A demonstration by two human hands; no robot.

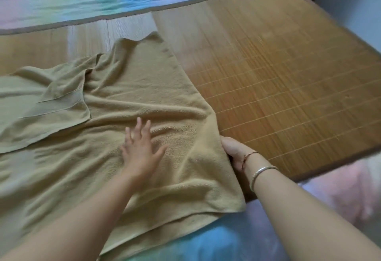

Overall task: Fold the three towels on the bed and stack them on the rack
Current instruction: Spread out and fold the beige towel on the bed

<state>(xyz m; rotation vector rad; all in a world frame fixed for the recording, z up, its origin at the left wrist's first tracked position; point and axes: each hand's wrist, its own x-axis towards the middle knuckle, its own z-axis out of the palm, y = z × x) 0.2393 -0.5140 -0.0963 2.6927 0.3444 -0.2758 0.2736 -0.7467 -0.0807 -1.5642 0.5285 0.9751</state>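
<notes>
My forearms come in from the bottom edge, nearest of all, over the big tan towel (pixel 115 104) that covers most of the left and middle of the woven mat (pixel 288 75) on the bed. The towel lies rumpled, with one far corner already flopped back over itself at the left; I see no other towel and no rack from here. My left hand (pixel 142 149) lies flat on the cloth, fingers spread and straight, pressing it smooth and gripping nothing. My right hand (pixel 233 149) holds the towel's right edge, its fingers hidden under the cloth. I judge this the first step: spreading and flattening before any fold. Next I should tug the edge taut, free the flopped corner, then bring one end across to meet the other.
</notes>
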